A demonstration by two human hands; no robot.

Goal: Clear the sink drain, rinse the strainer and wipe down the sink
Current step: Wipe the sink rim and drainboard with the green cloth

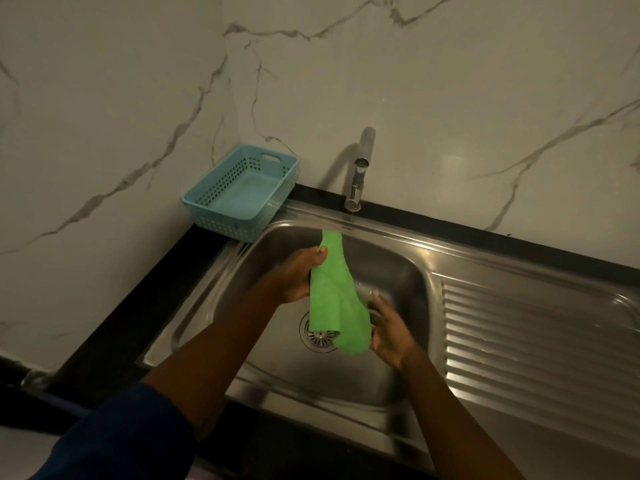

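now | green cloth [332, 299] hides drain [320, 337] partly | right hand [388, 332] blurred

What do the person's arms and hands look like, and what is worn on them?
The left hand and right hand are bare, with no gloves, rings or watch visible. The left arm has a dark blue fabric sleeve pushed up above the elbow. The right forearm shows no sleeve.

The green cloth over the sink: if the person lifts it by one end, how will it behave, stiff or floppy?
Probably floppy: the green cloth already hangs in soft folds from the left hand toward the right hand. It looks thin, so likely light. Whether it is wet, and heavier, I cannot tell.
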